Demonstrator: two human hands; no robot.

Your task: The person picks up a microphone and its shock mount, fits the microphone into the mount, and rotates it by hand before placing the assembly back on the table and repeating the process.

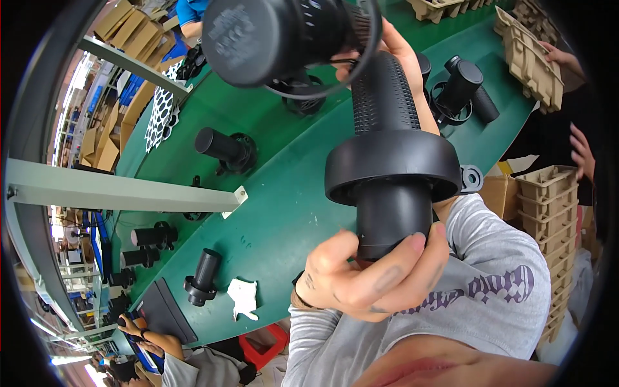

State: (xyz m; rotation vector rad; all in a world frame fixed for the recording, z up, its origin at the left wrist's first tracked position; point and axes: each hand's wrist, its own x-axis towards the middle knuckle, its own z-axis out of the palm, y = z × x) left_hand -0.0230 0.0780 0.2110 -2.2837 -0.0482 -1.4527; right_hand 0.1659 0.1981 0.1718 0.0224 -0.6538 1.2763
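My left hand (377, 277) is closed round the smooth lower end of a black cylinder (394, 209) with a perforated grille and a wide ring collar. The cylinder stands almost upright before my chest. My right arm reaches up behind it. At the top, my right hand (398, 48) is closed on a second black cylinder (248, 42) of similar make, tilted with its flat printed end toward me. A thin hoop (329, 93) runs round that one. Part of the right hand's fingers is hidden behind the two cylinders.
More black cylinders (222, 147) with ring mounts lie on the green table (284, 226), several at right (461, 84). A white cloth (243, 298) and a dark mat (164, 313) lie near left. A pale metal beam (122, 187) crosses left. Another person's hand (564, 58) holds a moulded-pulp tray (530, 61); stacked trays (548, 219) stand right.
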